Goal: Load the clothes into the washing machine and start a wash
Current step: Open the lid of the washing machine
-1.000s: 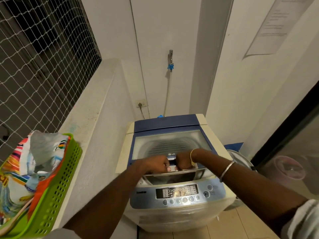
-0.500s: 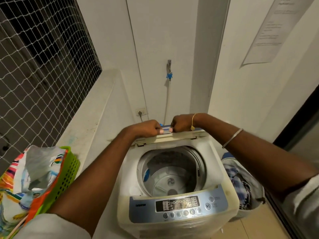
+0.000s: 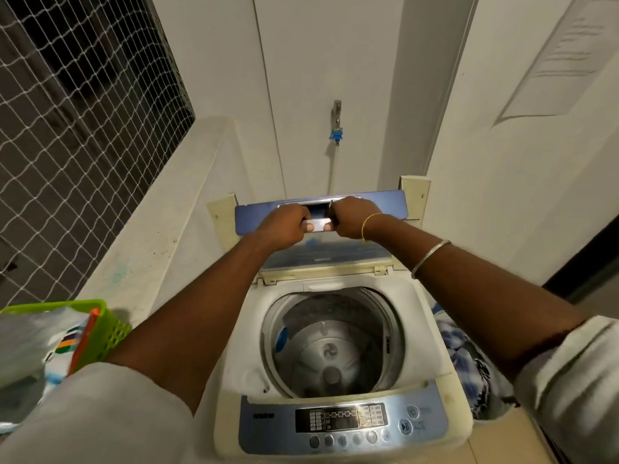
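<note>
Cream top-loading washing machine [image 3: 335, 390] stands with its blue folding lid [image 3: 378, 204] raised. Left hand [image 3: 284, 224] and right hand [image 3: 353, 217] both grip the lid's handle. Its steel drum [image 3: 335, 343] shows inside.

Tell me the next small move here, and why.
Probably let go of the lid and reach the right hand to the clothes beside the machine. The lid stands folded up, the left hand and right hand both grip it, and the drum looks empty.

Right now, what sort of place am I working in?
Probably a home laundry balcony or utility nook: a top-loading washing machine with its lid raised, a wall tap behind it, and netting over the opening on the left.
</note>
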A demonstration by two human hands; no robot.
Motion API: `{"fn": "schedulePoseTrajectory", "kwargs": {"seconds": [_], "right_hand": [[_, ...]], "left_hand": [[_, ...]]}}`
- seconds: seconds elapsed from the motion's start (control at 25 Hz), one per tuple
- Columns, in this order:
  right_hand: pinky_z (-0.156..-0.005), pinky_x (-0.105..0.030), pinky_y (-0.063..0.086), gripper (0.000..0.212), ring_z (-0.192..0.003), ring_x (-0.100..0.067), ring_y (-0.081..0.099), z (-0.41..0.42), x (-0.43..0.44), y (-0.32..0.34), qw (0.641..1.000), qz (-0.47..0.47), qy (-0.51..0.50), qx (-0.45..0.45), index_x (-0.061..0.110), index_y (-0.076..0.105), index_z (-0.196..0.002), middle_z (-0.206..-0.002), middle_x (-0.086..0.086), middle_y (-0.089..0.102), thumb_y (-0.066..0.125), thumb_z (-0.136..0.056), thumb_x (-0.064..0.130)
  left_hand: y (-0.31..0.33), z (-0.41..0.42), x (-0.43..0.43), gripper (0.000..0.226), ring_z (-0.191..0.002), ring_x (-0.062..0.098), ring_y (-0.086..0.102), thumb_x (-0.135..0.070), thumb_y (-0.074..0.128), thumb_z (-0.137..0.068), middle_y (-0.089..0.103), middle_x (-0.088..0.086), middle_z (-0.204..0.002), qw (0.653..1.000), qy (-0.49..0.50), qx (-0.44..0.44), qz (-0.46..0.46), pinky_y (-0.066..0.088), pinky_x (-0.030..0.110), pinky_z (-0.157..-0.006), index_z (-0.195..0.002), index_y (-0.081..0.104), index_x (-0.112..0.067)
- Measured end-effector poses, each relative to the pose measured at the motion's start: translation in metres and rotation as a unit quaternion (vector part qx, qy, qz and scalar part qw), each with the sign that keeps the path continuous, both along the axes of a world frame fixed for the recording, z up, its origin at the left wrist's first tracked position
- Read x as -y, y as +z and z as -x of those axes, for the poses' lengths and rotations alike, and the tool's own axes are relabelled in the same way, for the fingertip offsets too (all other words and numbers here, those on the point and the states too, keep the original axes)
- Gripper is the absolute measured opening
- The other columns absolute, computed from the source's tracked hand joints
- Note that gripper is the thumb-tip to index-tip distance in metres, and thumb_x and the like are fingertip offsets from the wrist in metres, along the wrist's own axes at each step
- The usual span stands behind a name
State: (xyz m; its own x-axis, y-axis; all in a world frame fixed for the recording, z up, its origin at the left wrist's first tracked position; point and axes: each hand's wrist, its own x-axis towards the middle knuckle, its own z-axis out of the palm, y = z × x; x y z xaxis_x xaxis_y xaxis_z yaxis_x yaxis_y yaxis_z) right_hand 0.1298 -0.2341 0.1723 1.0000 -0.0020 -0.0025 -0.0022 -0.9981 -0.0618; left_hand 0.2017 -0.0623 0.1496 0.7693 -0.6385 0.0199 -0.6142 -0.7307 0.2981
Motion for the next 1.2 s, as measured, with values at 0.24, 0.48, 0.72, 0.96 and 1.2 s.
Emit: {"fn": "schedulePoseTrajectory", "kwargs": {"seconds": [0.24, 0.48, 0.72, 0.96, 1.2], "right_hand": [[-0.069, -0.035, 0.048, 0.020, -0.085, -0.026, 0.066, -0.013, 0.004, -0.029, 0.994, 0.094, 0.018, 0.053, 0.016, 0.068, -0.107, -0.094, -0.008, 0.070, 0.059, -0.096, 0.030], [-0.078, -0.037, 0.055, 0.021, -0.089, -0.028, 0.069, -0.006, 0.001, -0.059, 0.983, 0.160, 0.011, 0.089, 0.015, 0.069, -0.113, -0.100, -0.009, 0.072, 0.065, -0.093, 0.020], [-0.081, -0.037, 0.055, 0.030, -0.094, -0.027, 0.067, 0.006, -0.003, -0.071, 0.987, 0.121, 0.017, 0.105, 0.014, 0.065, -0.119, -0.107, -0.009, 0.070, 0.068, -0.090, 0.019], [-0.098, -0.039, 0.050, 0.059, -0.119, -0.029, 0.059, 0.032, -0.006, -0.078, 0.991, 0.007, 0.035, 0.130, 0.015, 0.052, -0.139, -0.132, -0.010, 0.061, 0.074, -0.085, 0.012], [-0.108, -0.039, 0.041, 0.049, -0.129, -0.028, 0.050, 0.084, -0.024, -0.099, 0.972, -0.081, 0.002, 0.220, 0.011, 0.052, -0.138, -0.136, -0.011, 0.058, 0.062, -0.092, 0.023]], "left_hand": [[-0.040, -0.006, 0.005, 0.013, -0.086, 0.017, 0.064, -0.025, 0.061, -0.095, 0.069, 0.000, -0.099, 0.995, 0.026, 0.092, 0.016, 0.056, 0.034, -0.078, -0.106, 0.069, -0.023], [-0.060, -0.001, 0.006, 0.026, -0.098, 0.024, 0.065, -0.019, 0.060, -0.096, 0.068, 0.006, -0.113, 0.993, 0.057, 0.097, 0.024, 0.054, 0.041, -0.092, -0.122, 0.064, -0.019], [-0.062, 0.012, -0.002, 0.035, -0.109, 0.029, 0.061, -0.013, 0.058, -0.097, 0.063, 0.012, -0.125, 0.994, 0.048, 0.096, 0.034, 0.049, 0.042, -0.101, -0.132, 0.056, -0.015], [-0.055, 0.036, -0.017, 0.045, -0.117, 0.024, 0.061, -0.011, 0.062, -0.094, 0.061, 0.004, -0.135, 0.992, 0.021, 0.098, 0.082, 0.050, 0.036, -0.103, -0.137, 0.054, -0.022], [-0.083, 0.085, -0.039, 0.036, -0.121, 0.017, 0.057, -0.022, 0.055, -0.098, 0.061, 0.002, -0.133, 0.981, 0.050, 0.107, 0.156, 0.044, 0.028, -0.104, -0.134, 0.057, -0.017]]}}
